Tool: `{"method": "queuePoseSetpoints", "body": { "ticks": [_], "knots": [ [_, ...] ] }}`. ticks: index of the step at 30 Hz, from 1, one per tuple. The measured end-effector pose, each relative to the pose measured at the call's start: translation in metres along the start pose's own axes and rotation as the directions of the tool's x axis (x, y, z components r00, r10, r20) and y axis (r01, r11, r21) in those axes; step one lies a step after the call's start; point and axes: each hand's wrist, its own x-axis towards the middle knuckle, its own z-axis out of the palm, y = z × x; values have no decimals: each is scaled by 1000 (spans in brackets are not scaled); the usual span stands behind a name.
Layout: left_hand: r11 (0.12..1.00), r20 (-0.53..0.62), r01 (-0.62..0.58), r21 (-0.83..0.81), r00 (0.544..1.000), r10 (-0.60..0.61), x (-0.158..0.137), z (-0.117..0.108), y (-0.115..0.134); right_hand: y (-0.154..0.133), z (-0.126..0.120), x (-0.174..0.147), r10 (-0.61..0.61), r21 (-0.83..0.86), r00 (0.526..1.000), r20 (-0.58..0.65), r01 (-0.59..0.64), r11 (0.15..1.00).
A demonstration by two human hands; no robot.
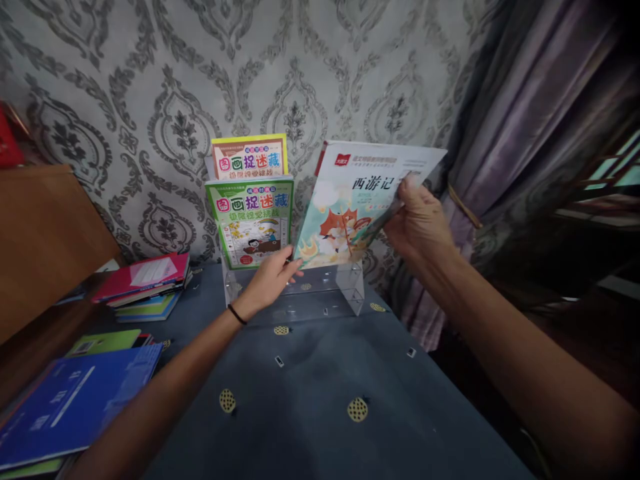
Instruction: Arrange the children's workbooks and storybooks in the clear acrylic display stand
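My right hand (420,220) grips a thin white paperback book (345,207) titled 西游记 by its right edge, thumb on the front cover. The book is tilted, with a red umbrella and cartoon figures on its cover. At its lower left corner is my left hand (273,277), wearing a dark wristband, with thumb and fingers closed on that corner. A clear acrylic book stand (353,290) is behind and below the book. On its left side stand a green picture book (251,223) and, behind it, a yellow-edged picture book (250,157).
A table with a dark blue pineapple-print cloth (310,400) lies below. To the left are a stack of books with a pink one on top (143,277) and a pile topped by a blue book (75,400). A brown wooden panel (50,240) and a purple curtain (520,107) flank the table.
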Motion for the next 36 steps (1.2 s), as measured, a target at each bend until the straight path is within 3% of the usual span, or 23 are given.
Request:
{"method": "queuePoseSetpoints", "body": {
  "ticks": [3,7,13,20,36],
  "knots": [
    [986,-43,-17,166,999,25,3,3,-11,2,-2,-7,-8,-27,1000,18,8,1000],
    [943,-32,9,334,999,2,-7,8,-25,15,-11,-25,67,-71,998,-6,-67,995],
    [895,44,138,425,984,-173,-17,23,-44,34,-29,-50,145,-138,988,-51,-150,979],
    [826,63,186,532,964,-257,-21,42,-57,50,-48,-66,208,-154,973,-96,-221,963],
    [702,62,241,670,924,-376,-29,54,-49,60,-74,-95,324,-157,937,-133,-342,926]
  ]
}}
